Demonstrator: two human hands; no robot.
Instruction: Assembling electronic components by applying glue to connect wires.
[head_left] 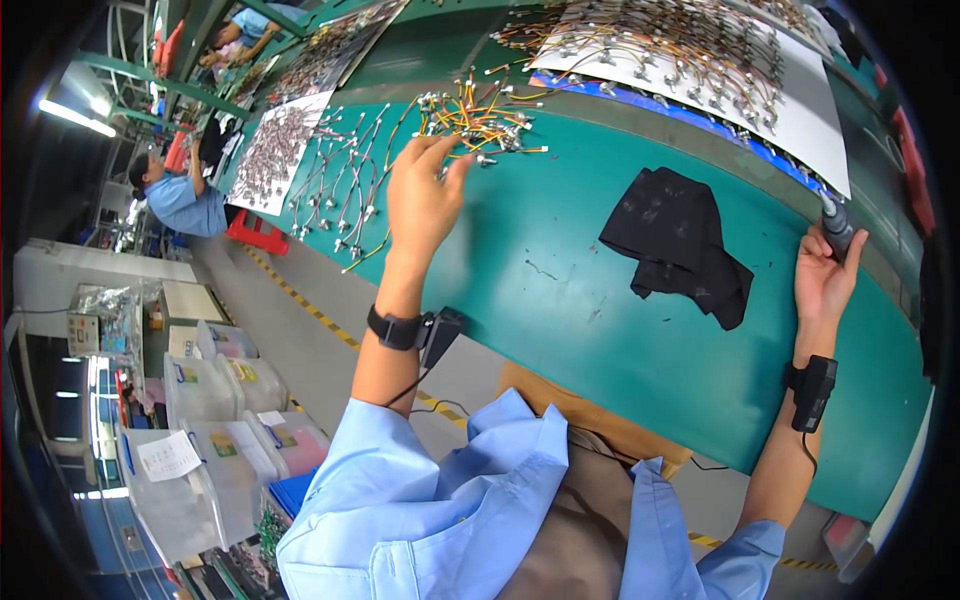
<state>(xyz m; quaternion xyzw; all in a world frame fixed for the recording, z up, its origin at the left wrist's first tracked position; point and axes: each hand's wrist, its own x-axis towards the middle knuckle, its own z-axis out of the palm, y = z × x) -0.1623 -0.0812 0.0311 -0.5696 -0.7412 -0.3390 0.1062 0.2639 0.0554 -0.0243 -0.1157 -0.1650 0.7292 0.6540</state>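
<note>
My left hand (420, 195) reaches out over the green table (560, 280), its fingers apart at the near edge of a heap of yellow and orange short wires with white connectors (478, 115). My right hand (826, 272) is closed around a dark grey pen-shaped power tool (834, 226) at the right side of the table. A black band with a small box sits on each wrist.
A crumpled black cloth (680, 245) lies between my hands. Rows of grey wire pieces (340, 185) lie left of the heap. A white sheet (700, 70) covered with more wires sits at the back. Another person in blue (180, 200) works further left. Plastic bins (215, 420) stand on the floor.
</note>
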